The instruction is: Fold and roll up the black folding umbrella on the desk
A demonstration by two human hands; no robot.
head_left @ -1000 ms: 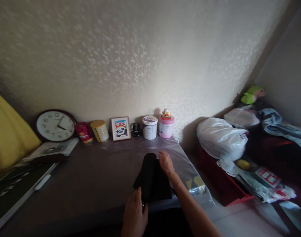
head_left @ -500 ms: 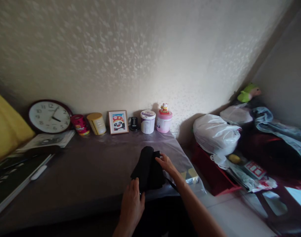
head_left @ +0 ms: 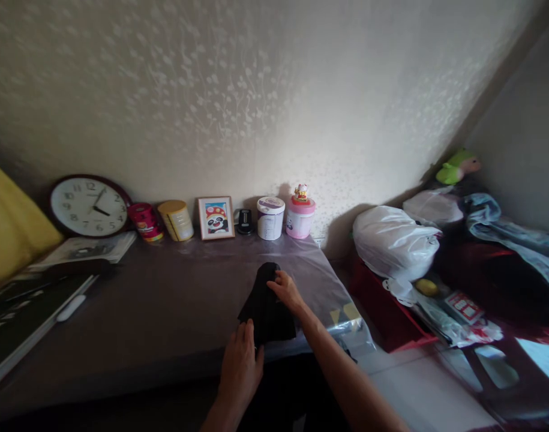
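A piece of folded black cloth (head_left: 266,309) lies near the front edge of the table, narrower at its far end and wider towards me. At its near left corner, my left hand (head_left: 242,359) grips the edge, fingers close together and thumb to the right. My right hand (head_left: 288,293) reaches across from the right and is closed on the upper right part of the cloth, its fingertips on the folded layer. The dark fabric hides exactly how the layers lie and what is beneath the fingers.
Along the wall on the table (head_left: 184,300) stand a clock (head_left: 89,207), a pink can (head_left: 145,222), a yellow can (head_left: 176,221), a picture frame (head_left: 216,218) and two tubs. Books (head_left: 26,318) lie left. Right of the table, a white bag (head_left: 393,243) rests above a red bin (head_left: 391,318).
My right hand has moved left and slightly away from me, carrying the right flap over the cloth. The strap at the right no longer shows in the same place. My left hand stays nearly put.
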